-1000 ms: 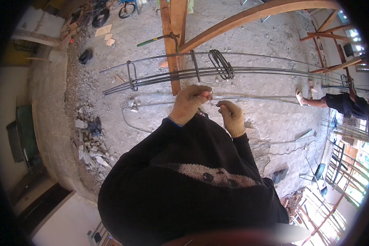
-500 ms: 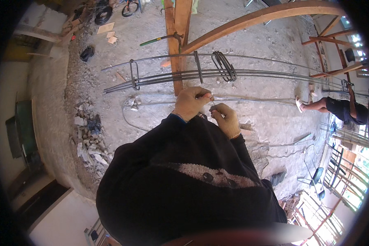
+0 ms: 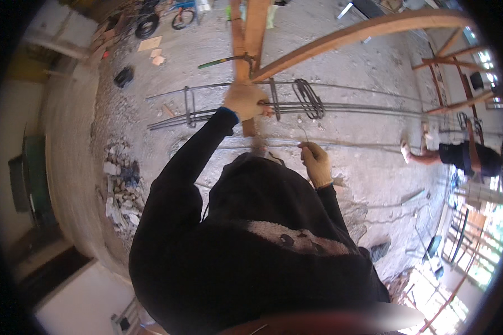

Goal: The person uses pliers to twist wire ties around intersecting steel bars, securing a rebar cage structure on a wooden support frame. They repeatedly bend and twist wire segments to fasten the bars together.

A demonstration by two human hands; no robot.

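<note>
Long steel rebars lie side by side across a wooden trestle, with several bent steel stirrups hung around them. My left hand, in a pale glove, reaches out and grips a stirrup on the bars beside the trestle beam. My right hand, also gloved, stays close to my chest and pinches a thin piece of tie wire that sticks up from the fingers. A lower single rebar runs just past the right hand.
Rough concrete floor with rubble at the left. A curved wooden beam crosses the top right. Another person in dark clothes crouches at the right by the bars. Wire coils lie at the top left. Scaffold frames stand at the right.
My left hand has left the right hand near my chest and stretched forward to the stirrup on the bars. The right hand stayed in place with the wire.
</note>
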